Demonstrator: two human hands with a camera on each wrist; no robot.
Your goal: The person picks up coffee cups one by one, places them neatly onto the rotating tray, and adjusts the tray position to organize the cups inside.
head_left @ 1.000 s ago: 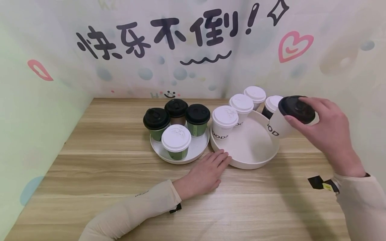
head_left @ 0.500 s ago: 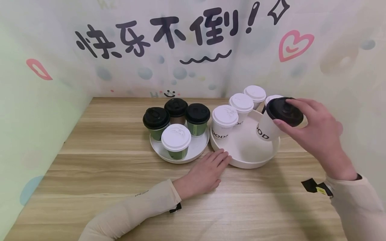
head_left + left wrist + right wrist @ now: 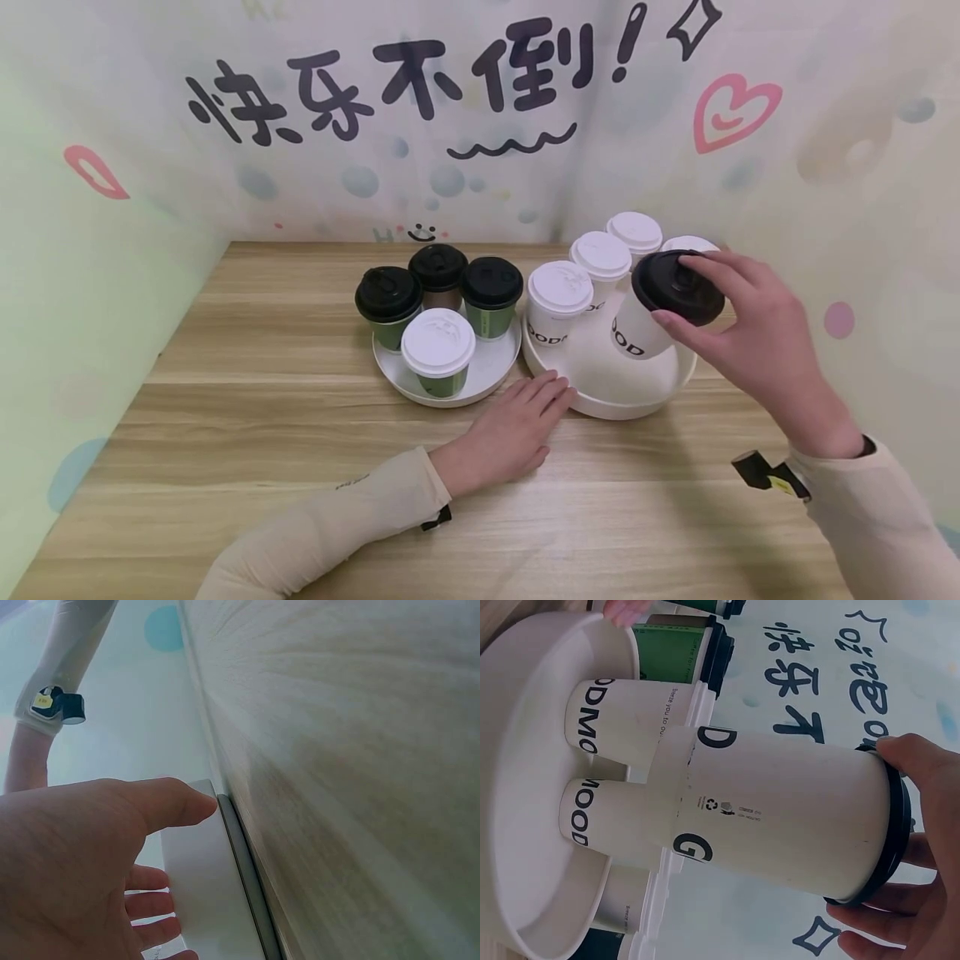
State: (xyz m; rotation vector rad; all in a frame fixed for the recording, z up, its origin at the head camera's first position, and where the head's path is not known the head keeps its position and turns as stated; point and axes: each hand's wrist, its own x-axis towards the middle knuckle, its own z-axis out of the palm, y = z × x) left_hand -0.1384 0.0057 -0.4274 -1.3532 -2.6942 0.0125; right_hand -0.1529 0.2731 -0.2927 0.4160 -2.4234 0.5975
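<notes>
**Lettered cup held over round tray**

We see the right hand gripping the black lid of the lettered cup, thumb and fingers curved about its edge. The cup tilts in the air above the tray, its black "OOD" showing in the head view; from the right wrist we read a large "D" and "G", beside a recycling mark and print too small for us to make out. The left hand grips nothing, its extended fingers touching the tray's near wall. Two white cups stand upright inside the tray, and from the right wrist we catch "ODMO" on one and "MOOD" on the other. Behind the tray are two more white-lidded cups. Just beside it, a white plate carries four cups, three black-lidded, one white-lidded. Beyond the tabletop, the backdrop reads "快乐不倒!" in bold black characters.
</notes>
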